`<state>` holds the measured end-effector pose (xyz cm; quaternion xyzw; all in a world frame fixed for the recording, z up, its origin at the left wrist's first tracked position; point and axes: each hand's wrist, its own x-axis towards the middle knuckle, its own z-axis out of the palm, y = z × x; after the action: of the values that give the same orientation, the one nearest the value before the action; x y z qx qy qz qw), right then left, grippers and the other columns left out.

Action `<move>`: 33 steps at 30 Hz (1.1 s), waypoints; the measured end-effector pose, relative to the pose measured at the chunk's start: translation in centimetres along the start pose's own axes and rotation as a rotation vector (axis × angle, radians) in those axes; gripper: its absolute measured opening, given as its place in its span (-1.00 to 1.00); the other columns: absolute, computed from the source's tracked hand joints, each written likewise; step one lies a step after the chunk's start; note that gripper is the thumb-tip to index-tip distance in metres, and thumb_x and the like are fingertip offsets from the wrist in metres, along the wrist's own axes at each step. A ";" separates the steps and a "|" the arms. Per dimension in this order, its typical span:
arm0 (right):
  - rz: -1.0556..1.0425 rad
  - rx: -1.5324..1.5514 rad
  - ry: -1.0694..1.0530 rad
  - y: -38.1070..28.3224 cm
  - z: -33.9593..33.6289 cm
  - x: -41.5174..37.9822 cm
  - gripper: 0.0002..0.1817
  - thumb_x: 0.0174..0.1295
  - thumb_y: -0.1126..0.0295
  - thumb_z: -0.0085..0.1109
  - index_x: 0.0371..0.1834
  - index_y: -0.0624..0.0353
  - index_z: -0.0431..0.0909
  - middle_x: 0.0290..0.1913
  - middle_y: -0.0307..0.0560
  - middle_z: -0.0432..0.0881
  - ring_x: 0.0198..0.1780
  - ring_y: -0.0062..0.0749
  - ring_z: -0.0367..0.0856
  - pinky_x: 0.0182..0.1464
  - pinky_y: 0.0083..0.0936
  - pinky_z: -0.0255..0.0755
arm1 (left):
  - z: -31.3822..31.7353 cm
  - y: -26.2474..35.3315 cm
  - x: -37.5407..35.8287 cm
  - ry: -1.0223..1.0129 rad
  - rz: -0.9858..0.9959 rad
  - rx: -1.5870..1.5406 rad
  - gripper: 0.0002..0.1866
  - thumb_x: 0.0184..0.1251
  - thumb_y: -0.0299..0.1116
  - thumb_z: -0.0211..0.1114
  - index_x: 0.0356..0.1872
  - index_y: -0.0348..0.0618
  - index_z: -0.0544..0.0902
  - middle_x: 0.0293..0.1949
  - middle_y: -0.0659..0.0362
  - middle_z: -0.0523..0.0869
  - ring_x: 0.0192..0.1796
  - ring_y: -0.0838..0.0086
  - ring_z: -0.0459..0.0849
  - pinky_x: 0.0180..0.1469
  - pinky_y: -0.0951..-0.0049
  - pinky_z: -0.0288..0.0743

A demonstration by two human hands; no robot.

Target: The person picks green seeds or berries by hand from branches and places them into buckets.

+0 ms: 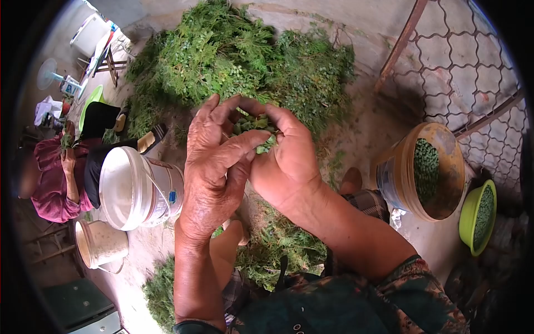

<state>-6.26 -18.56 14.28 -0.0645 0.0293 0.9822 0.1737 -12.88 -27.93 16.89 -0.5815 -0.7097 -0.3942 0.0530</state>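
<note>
My left hand (pixel 208 161) and my right hand (pixel 292 153) meet in front of my chest, fingers curled together in a cupped shape. Between them sits a small clump of green sprigs (pixel 250 123), partly hidden by the fingers. The left thumb presses toward the right palm, where a few green bits (pixel 267 145) show. Just beyond the hands lies a large heap of feathery evergreen branches (pixel 222 55), dotted with small pale-green cones. More cut branches (pixel 286 236) lie on the floor below my forearms.
A white bucket (pixel 119 189) and a smaller beige bucket (pixel 108 242) stand left. Another person (pixel 61 189) sits beyond them. At right are a bucket (pixel 450 183) and a lime-green basin (pixel 473 222), both holding small green cones, near a wire-mesh panel (pixel 461 55).
</note>
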 end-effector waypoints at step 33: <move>0.163 -0.303 0.216 0.9 -0.1 -0.5 -0.88 0.20 0.39 0.14 -0.23 0.12 0.48 -0.25 -0.19 0.45 -0.27 -0.42 0.42 -0.22 -0.36 0.48 | 0.7 -0.7 -0.6 0.449 -0.746 -0.799 -0.88 0.31 -0.38 0.18 -0.26 -0.19 0.58 -0.13 0.18 0.64 -0.49 0.74 0.41 -0.46 0.77 0.36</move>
<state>-6.09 -19.58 14.31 -0.1922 -0.0950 0.9737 0.0776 -13.02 -27.92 15.75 -0.1698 -0.6341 -0.7364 -0.1635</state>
